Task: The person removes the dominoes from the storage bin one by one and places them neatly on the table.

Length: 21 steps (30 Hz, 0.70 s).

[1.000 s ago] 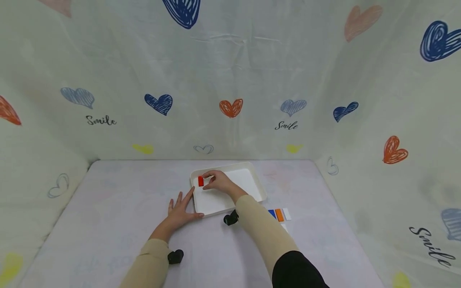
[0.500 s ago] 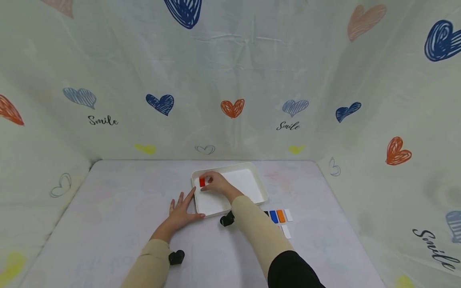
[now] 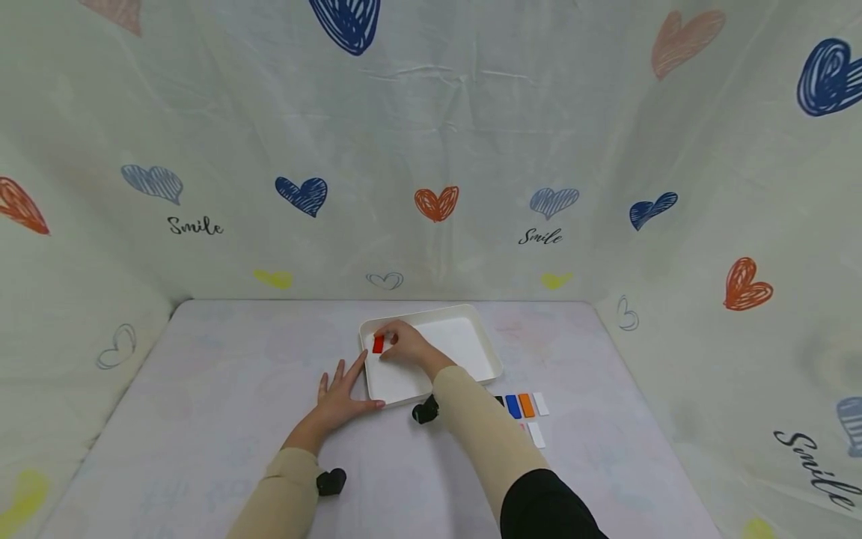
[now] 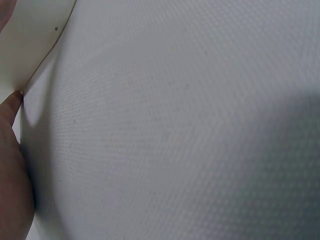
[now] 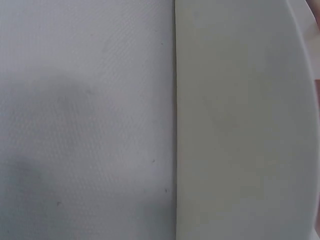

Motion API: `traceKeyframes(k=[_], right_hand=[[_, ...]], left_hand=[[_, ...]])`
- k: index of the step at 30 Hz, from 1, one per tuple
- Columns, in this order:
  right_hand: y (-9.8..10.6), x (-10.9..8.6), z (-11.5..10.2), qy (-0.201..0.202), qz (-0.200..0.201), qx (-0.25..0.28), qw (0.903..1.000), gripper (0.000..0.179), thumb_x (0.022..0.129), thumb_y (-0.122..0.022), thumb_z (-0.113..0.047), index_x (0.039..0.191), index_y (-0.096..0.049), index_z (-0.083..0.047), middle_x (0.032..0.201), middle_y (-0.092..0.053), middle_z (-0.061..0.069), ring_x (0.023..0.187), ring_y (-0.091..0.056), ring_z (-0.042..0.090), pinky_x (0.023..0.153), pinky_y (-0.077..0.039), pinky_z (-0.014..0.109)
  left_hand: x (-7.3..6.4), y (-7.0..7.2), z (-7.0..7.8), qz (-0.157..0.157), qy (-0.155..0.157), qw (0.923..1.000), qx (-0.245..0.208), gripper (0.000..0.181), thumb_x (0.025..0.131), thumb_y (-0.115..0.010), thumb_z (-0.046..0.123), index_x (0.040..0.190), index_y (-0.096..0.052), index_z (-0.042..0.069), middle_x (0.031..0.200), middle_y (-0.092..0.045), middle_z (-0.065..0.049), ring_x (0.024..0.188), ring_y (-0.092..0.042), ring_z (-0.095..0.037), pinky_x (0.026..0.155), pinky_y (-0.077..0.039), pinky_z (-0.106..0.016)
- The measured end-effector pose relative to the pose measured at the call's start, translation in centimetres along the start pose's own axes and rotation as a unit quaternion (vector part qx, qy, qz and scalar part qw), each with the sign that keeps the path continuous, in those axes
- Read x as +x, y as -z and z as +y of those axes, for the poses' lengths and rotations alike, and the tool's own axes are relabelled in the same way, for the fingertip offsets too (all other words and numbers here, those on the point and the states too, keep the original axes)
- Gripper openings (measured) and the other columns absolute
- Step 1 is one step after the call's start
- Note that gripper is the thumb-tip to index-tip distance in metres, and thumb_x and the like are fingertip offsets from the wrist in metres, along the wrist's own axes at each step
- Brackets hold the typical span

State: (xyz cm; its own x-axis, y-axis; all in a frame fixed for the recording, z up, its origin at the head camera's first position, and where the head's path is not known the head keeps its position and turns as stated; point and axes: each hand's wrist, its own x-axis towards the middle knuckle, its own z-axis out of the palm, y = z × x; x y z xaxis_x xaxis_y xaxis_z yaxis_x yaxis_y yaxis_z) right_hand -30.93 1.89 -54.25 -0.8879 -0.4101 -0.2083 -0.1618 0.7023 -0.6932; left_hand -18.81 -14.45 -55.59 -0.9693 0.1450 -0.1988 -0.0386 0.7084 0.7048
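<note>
A small red rectangular block [image 3: 378, 345] is at the left end of the shallow white tray [image 3: 465, 344]. My right hand [image 3: 408, 347] reaches over the tray from the right. Its bent index finger and thumb pinch the block, the finger at its top end and the thumb near its lower end. My left hand [image 3: 340, 400] lies spread at the tray's left side. Its index fingertip touches the left rim and its thumb rests by the front left corner. In the left wrist view, the left hand [image 4: 12, 165] shows against the tray wall [image 4: 35, 40]. The right wrist view shows mainly the tray's outer wall [image 5: 240, 125].
On the table [image 3: 222, 389], right of the tray, lie flat pieces in rows: blue [image 3: 513, 406], orange [image 3: 526, 405] and white [image 3: 542, 404], with another white piece [image 3: 536, 435] nearer. The right forearm partly covers a black one [image 3: 499, 400]. A heart-patterned cloth hangs behind.
The right hand has shifted slightly at the red block, and the block has turned a little, its top now leaning right. The left hand has stayed at the tray's edge.
</note>
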Motion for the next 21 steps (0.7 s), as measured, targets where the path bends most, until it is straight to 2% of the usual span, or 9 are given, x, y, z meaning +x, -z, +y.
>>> traceKeyframes(k=[5, 9, 21], right_hand=[[-0.06, 0.10, 0.10, 0.015, -0.005, -0.016, 0.9997, 0.045, 0.078, -0.081, -0.006, 0.120, -0.069, -0.018, 0.119, -0.057, -0.001, 0.095, -0.053, 0.014, 0.078, -0.049, 0.023], [-0.18, -0.01, 0.03, 0.027, -0.005, -0.035, 0.9990, 0.043, 0.079, -0.082, -0.008, 0.119, -0.070, -0.017, 0.112, -0.057, -0.002, 0.092, -0.053, 0.013, 0.077, -0.048, 0.023], [-0.13, -0.66, -0.68, 0.034, -0.032, -0.068, 0.9966, 0.036, 0.079, -0.081, -0.011, 0.114, -0.074, -0.016, 0.095, -0.055, -0.005, 0.086, -0.049, 0.011, 0.075, -0.045, 0.022]], left_hand=[[-0.06, 0.07, -0.02, 0.002, -0.003, 1.0000, -0.002, 0.109, 0.073, -0.082, 0.046, 0.156, -0.019, 0.015, 0.157, -0.026, -0.019, 0.146, 0.000, -0.043, 0.112, 0.010, -0.060], [-0.07, 0.09, -0.01, 0.003, -0.010, 0.9999, 0.001, 0.109, 0.073, -0.082, 0.046, 0.156, -0.020, 0.014, 0.157, -0.026, -0.020, 0.145, -0.002, -0.045, 0.112, 0.007, -0.062], [-0.04, 0.11, -0.08, 0.001, -0.012, 0.9999, -0.002, 0.108, 0.074, -0.081, 0.047, 0.156, -0.019, 0.016, 0.157, -0.024, -0.021, 0.145, -0.001, -0.045, 0.112, 0.008, -0.062]])
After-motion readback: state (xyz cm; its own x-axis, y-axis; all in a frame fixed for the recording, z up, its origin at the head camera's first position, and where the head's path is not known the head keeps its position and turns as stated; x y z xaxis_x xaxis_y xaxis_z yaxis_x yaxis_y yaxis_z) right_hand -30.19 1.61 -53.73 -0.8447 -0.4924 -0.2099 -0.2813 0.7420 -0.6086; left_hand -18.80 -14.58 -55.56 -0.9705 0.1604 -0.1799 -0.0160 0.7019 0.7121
